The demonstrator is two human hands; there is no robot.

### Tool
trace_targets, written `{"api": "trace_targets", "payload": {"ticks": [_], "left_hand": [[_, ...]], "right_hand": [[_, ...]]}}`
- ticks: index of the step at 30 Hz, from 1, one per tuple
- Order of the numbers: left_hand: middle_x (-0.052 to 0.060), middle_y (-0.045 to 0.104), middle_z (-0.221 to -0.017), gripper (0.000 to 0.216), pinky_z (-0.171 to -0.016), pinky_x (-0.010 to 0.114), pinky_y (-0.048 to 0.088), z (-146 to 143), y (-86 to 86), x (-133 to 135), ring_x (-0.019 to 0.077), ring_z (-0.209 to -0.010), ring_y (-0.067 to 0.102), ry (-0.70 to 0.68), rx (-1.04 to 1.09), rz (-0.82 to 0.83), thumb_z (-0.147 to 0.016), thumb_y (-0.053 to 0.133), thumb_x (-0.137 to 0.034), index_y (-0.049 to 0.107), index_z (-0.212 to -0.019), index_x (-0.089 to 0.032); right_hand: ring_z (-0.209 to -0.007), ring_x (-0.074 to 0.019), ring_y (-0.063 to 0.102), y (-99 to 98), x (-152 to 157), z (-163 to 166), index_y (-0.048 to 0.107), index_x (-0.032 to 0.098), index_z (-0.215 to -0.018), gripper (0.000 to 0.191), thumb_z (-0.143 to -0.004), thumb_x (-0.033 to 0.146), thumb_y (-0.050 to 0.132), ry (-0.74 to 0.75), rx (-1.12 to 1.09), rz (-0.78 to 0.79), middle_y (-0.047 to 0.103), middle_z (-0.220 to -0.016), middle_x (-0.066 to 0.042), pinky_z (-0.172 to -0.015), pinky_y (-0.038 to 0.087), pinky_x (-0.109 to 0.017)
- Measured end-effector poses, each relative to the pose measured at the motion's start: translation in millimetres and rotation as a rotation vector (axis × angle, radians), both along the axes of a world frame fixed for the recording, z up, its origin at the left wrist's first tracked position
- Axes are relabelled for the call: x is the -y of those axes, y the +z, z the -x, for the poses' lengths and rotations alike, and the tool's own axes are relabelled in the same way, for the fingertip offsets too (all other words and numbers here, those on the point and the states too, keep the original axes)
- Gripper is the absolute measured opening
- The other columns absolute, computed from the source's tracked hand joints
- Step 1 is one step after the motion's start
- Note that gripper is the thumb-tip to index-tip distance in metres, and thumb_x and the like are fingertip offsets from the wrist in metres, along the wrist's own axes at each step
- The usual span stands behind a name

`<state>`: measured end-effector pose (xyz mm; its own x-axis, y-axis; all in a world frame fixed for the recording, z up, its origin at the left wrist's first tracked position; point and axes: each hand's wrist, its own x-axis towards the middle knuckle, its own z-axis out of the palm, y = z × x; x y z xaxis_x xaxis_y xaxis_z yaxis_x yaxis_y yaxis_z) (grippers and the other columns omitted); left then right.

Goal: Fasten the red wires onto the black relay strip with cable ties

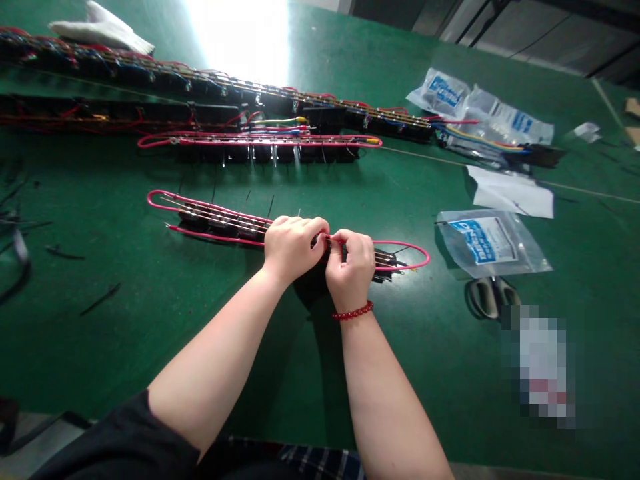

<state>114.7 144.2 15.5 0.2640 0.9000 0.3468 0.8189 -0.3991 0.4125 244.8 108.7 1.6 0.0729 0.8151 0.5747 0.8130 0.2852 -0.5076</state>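
A long black strip assembly (250, 229) lies on the green table, with thin brass-coloured rods along it. Red wire (423, 248) runs along the strip and loops out past both ends. Several thin black cable ties (271, 207) stick up from it. Over the middle of the strip, my left hand (295, 245) is closed, thumb and forefinger pinched together. Close against it, my right hand (353, 267) pinches at the same spot, a red bead bracelet on its wrist. What the fingertips grip is too small and hidden to make out.
Behind lies a similar strip with red wire (270, 141), then longer wired strips (200, 77). A white glove (100, 28) rests at the back left. To the right are a plastic bag (493, 243), scissors (487, 297) and white paper (510, 192). Black scraps (100, 299) lie left.
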Motion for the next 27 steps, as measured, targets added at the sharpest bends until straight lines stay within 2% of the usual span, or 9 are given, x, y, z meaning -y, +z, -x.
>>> {"api": "trace_targets", "payload": {"ticks": [21,27], "left_hand": [[-0.001,0.075,-0.082,0.012,-0.079,0.036,0.042,1.1,0.8,0.4,0.0212,-0.08,0.069,0.002,-0.008,-0.012,-0.086,0.055,-0.024,0.067,-0.087,-0.026],[0.0,0.077,-0.087,0.013,-0.083,0.036,0.043,1.4,0.6,0.3,0.0213,-0.084,0.07,0.0,-0.002,0.024,-0.088,0.056,-0.03,0.069,-0.092,-0.027]], "right_hand": [[-0.084,-0.0204,0.057,0.3,0.6,0.8,0.058,0.022,-0.092,0.012,-0.097,0.021,0.048,-0.006,-0.039,-0.006,0.065,-0.087,-0.005,-0.08,0.047,-0.036],[-0.087,-0.0203,0.059,-2.2,0.7,0.9,0.06,0.023,-0.102,0.012,-0.095,0.022,0.049,-0.003,-0.069,0.002,0.067,-0.096,-0.007,-0.08,0.049,-0.037]]}}
